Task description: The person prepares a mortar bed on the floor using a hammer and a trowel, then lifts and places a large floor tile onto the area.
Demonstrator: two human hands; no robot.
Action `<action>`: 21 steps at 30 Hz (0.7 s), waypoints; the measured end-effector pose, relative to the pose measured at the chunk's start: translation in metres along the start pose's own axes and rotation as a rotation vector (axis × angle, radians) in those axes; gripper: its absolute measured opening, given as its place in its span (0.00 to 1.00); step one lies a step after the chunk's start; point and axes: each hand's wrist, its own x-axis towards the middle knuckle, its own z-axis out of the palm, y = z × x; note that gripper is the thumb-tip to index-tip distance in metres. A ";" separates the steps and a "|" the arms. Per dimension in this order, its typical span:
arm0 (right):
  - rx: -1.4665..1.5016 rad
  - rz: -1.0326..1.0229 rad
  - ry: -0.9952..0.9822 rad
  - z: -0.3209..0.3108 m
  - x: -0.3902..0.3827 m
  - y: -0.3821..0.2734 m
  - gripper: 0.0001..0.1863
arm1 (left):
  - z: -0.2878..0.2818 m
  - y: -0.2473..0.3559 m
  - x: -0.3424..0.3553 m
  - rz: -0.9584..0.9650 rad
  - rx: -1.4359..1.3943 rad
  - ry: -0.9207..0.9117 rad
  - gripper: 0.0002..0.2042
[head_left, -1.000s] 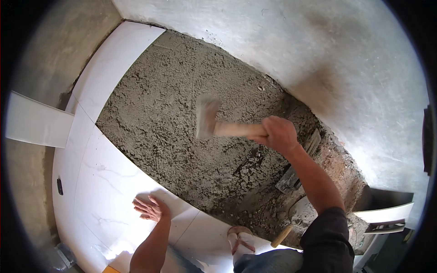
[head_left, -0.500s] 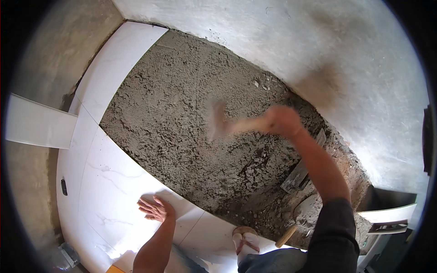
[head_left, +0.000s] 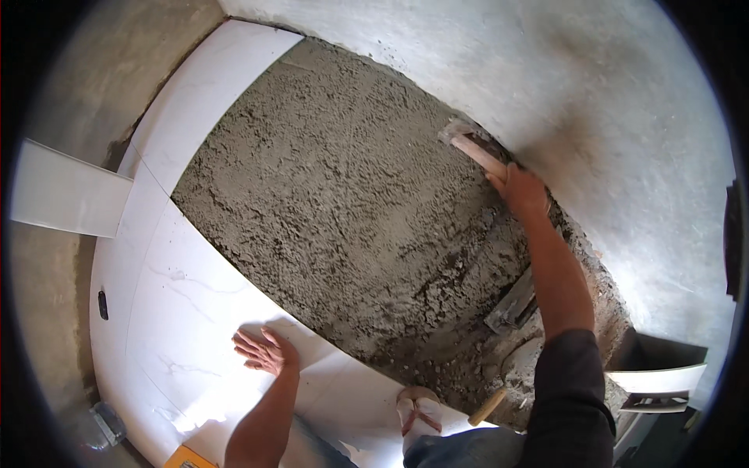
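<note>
My right hand (head_left: 524, 191) grips the pale wooden handle of a short hoe-like tool (head_left: 477, 154). Its grey, mortar-caked head rests at or just above the far right edge of the rough grey mortar bed (head_left: 335, 187), close to the wall; its exact shape is hard to make out. My left hand (head_left: 267, 352) lies flat, fingers spread, on a white marbled tile (head_left: 195, 312) beside the mortar's near edge. Below my right forearm, a flat grey metal float (head_left: 511, 304) lies on the mortar. Nearer to me is another tool's wooden handle (head_left: 488, 407).
A bare grey wall (head_left: 608, 140) borders the mortar on the right. White tiles run along the left, with a small black object (head_left: 103, 305) on them. A white board (head_left: 70, 189) juts in from the left. A sandalled foot (head_left: 419, 409) stands at the near tile edge.
My right hand has swung the tool away and to the right, from over the middle of the mortar to the edge by the wall. My left hand stays flat on the tile.
</note>
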 end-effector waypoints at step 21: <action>0.165 -0.807 0.312 -0.005 -0.047 -0.097 0.29 | -0.013 -0.006 0.006 -0.015 0.043 -0.035 0.35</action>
